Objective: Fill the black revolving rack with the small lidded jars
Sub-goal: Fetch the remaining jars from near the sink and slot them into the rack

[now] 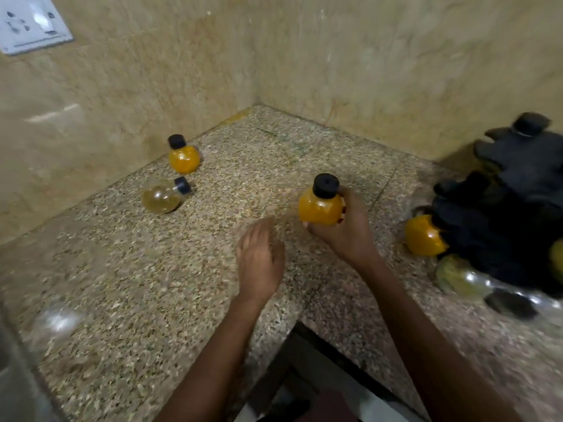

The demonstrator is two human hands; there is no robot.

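The right hand [345,226] grips an orange jar [320,207] with a black lid, held upright above the speckled stone counter [122,284], while the left hand [260,263] hovers beside it with relaxed fingers and holds nothing. Near the left wall an upright orange jar on the counter [183,158] stands just behind a pale jar [161,195] lying on its side. At the right edge the black rack [511,190], blurred, has an orange jar in the rack [422,236] at its near left side.
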